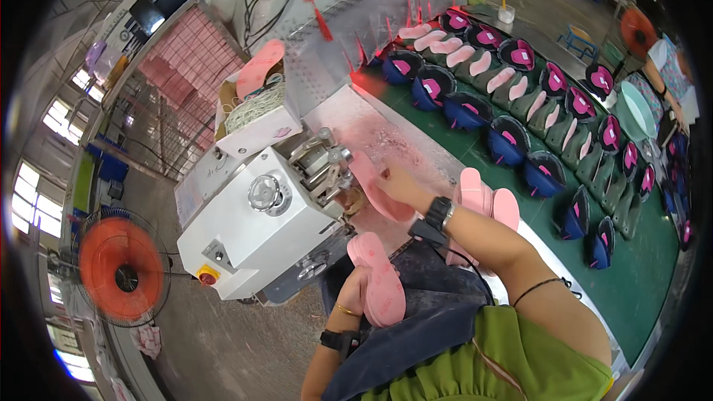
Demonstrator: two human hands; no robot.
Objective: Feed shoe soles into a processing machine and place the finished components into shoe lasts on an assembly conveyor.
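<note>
With my right hand (402, 185) I grip a single pink insole (369, 183), its far end at the rollers (327, 171) of a white machine (256, 226). The fingers are closed on its right edge; whether the tip touches the rollers I cannot tell. Lower down, my left hand (353, 294) is wrapped round a stack of pink insoles (381, 282) with red printed marks, held upright over my dark apron (416, 327). More pink insoles (474, 193) stand piled on the bench beyond my right wrist, partly hidden by my forearm.
Pink dust covers the bench top (405, 130) by the machine. A white box (260, 130) of string stands behind it. Rows of blue-black shoe uppers (468, 109) and pink insoles line a green conveyor (475, 152) at right. A person (663, 74) works there. An orange fan (125, 267) stands left.
</note>
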